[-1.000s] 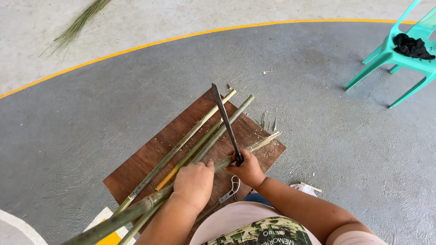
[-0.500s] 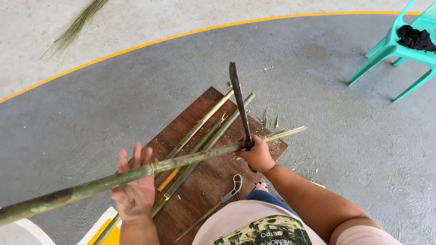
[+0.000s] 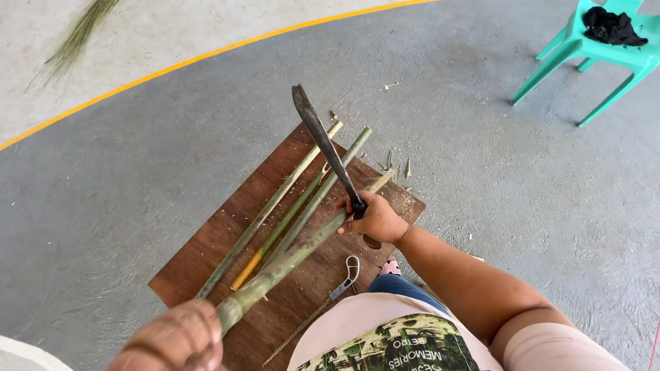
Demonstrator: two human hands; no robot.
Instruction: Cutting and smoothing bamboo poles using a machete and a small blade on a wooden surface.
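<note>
While the left hand (image 3: 175, 340) grips the near end of a long green bamboo stalk (image 3: 295, 251), fingers wrapped tightly around it, the stalk slants across the brown wooden board (image 3: 199, 257) on the floor toward the board's far right corner. The right hand (image 3: 375, 220) is closed around the handle of a dark machete (image 3: 323, 144), its blade raised over the stalk's far part. I judge the step to be trimming or splitting that stalk; the next stroke calls for a steady hold and a blade kept well away from the gripping hand. Three more stalks (image 3: 289, 199) lie beside it on the board.
</note>
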